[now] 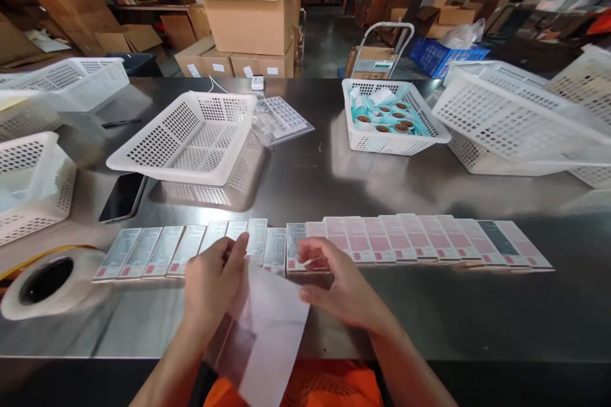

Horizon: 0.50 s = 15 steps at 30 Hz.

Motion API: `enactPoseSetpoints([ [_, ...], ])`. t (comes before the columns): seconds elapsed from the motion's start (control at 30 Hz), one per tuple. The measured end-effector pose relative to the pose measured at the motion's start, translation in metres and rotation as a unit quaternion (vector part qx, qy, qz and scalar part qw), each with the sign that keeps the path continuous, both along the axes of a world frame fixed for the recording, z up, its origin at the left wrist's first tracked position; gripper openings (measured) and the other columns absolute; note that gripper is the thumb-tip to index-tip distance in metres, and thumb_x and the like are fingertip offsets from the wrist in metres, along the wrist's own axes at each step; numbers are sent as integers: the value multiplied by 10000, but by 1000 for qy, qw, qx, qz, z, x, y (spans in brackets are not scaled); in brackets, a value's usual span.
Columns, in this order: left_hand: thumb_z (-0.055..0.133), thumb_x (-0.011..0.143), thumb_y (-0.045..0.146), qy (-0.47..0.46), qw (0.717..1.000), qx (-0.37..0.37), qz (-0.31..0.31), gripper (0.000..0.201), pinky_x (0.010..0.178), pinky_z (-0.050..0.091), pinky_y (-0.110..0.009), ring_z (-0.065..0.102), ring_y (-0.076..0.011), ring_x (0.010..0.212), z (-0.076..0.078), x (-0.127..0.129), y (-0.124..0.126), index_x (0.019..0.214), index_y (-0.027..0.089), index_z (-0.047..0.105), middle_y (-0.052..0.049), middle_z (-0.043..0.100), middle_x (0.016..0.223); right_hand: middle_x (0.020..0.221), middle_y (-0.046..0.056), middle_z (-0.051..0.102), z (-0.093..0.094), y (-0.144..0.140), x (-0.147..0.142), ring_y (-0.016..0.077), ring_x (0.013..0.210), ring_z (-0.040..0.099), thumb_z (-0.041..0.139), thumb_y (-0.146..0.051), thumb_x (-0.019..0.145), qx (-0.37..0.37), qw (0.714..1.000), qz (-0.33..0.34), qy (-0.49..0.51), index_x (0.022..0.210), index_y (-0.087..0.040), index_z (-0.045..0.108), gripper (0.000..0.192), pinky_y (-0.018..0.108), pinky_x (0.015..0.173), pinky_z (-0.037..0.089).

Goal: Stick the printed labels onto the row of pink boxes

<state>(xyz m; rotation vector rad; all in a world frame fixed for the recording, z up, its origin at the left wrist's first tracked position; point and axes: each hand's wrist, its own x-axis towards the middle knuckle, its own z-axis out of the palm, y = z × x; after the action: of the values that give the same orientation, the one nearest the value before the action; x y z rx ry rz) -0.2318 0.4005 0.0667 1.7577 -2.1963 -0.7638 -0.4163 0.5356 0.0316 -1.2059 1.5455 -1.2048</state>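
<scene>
My left hand (213, 280) is closed on the upper corner of a whitish sheet (274, 324), which hangs down over the table's front edge. Curled but apart, the fingers of my right hand (337, 280) are just right of the sheet and hold nothing that I can see. Behind both hands runs a long row of small flat boxes, grey-fronted boxes (151, 253) on the left and pink-fronted boxes (398, 238) mostly on the right. One grey-fronted box (294, 243) lies close beyond my right fingertips; my hands partly cover the row.
A white basket (210, 173) stands behind the row, with a phone (123, 197) beside it. Another basket (398, 145) holds turquoise rolls. Stacked baskets (515, 114) are at the right. A roll of clear film (79, 286) lies at left, a label sheet (286, 116) farther back.
</scene>
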Motion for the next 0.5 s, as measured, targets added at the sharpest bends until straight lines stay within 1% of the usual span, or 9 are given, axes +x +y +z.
enactPoseSetpoints([
  [0.07,442,904,574,64,998,-5,-2,466,597,347,-281,505,-157,569,-1,-7,1,662,206,592,7,551,529,1077,27,669,-1,6,12,193,969,643,784,-367,758,17,999,-23,-25,1239,-265,582,531,305,837,515],
  [0.1,477,887,581,111,994,11,-11,441,588,349,-275,504,-153,571,-2,-8,0,714,200,617,12,549,541,1001,17,688,-3,7,15,189,913,656,766,-353,772,25,998,-48,-24,1191,-258,614,455,290,784,516],
  [0.17,591,825,577,212,972,86,-56,415,576,366,-259,525,-149,596,-6,-9,-3,950,188,662,22,569,596,879,9,695,-7,10,16,178,802,661,703,-347,821,32,993,-110,-20,1091,-237,661,295,269,683,501],
  [0.23,699,763,526,281,935,183,-114,592,569,390,-244,551,-147,621,-11,-5,-6,1237,189,584,29,595,657,843,15,697,-10,12,11,179,753,657,670,-366,842,33,989,-145,-11,1044,-228,676,245,266,628,492],
  [0.3,744,742,479,308,906,256,-135,715,559,415,-235,571,-142,617,-16,-1,-8,1348,180,510,24,614,681,890,32,704,-10,15,9,199,791,663,649,-374,859,29,985,-165,47,1046,-237,680,233,294,657,514],
  [0.37,744,746,478,340,892,280,-100,696,536,430,-226,577,-134,582,-20,1,-7,1327,163,524,26,615,656,1027,66,686,-8,19,13,247,960,650,636,-362,871,-9,964,-211,163,1071,-257,679,230,370,798,535],
  [0.43,754,731,489,386,886,257,-30,695,503,433,-213,564,-122,526,-21,2,-5,1307,176,525,54,590,594,1140,90,630,-4,24,23,287,1115,585,652,-344,861,-77,917,-278,275,1085,-279,670,235,453,945,494],
  [0.47,766,717,486,409,881,237,7,699,493,436,-205,554,-114,503,-20,3,-5,1302,193,520,70,578,574,1168,98,604,-2,27,29,299,1149,562,670,-346,847,-101,897,-307,302,1102,-284,657,262,480,983,472],
  [0.5,778,706,475,427,877,217,39,697,485,437,-198,544,-106,486,-18,3,-4,1297,213,518,85,566,561,1175,104,590,-1,30,35,305,1143,562,696,-361,829,-107,889,-325,305,1130,-286,637,316,490,985,472],
])
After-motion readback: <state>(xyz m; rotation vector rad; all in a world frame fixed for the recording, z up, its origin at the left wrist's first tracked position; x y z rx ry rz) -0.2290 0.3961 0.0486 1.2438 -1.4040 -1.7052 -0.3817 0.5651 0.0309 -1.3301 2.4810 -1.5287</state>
